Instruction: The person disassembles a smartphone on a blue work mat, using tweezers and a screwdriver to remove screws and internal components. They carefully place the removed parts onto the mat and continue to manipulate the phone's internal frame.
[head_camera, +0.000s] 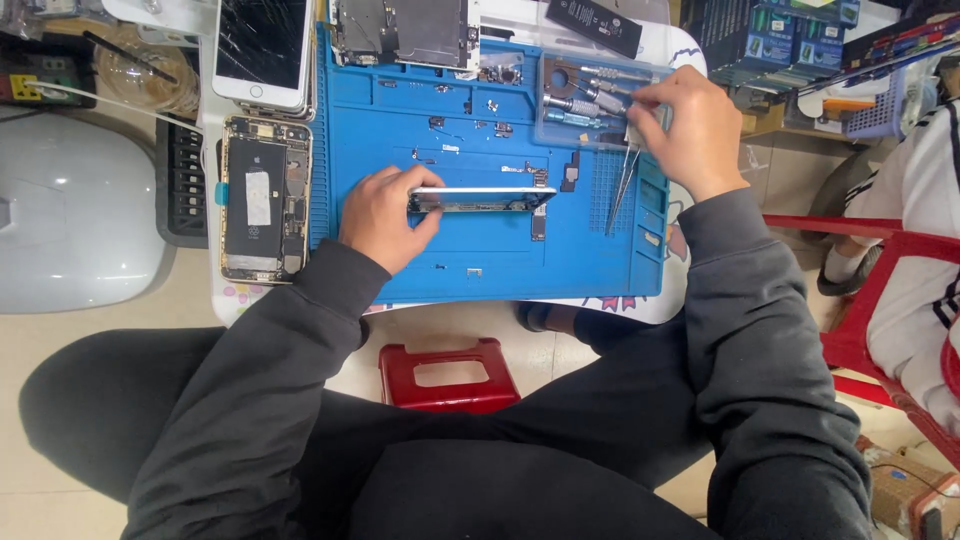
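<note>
- Left hand (385, 215) grips a phone frame (480, 199), held on edge over the blue work mat (420, 260); fingers wrap its left end, thumb on the near side.
- Frame sits roughly mid-mat, long side running left-right, right end free.
- Right hand (688, 130) is at the clear plastic tool tray (590, 100) at the mat's upper right, fingertips pinched on a small pale item at the tray edge; can't tell exactly what it is.
- Tweezers (622, 188) hang just below that hand, tips pointing down toward the mat; whether the hand actually holds them is unclear.
- Tray holds several metal screwdriver handles.
- Small screws and brackets (497, 128) are scattered over the upper mat; a dark strip part (538, 225) lies just under the frame's right end.
- Left of the mat on the tabletop (212, 150): an opened phone body (265, 198) with internals exposed, and above it a white phone with cracked screen (262, 50).
- Red stool (447, 375) on the floor between the knees.
- Another person in a white sleeve (925, 210) sits at far right.
</note>
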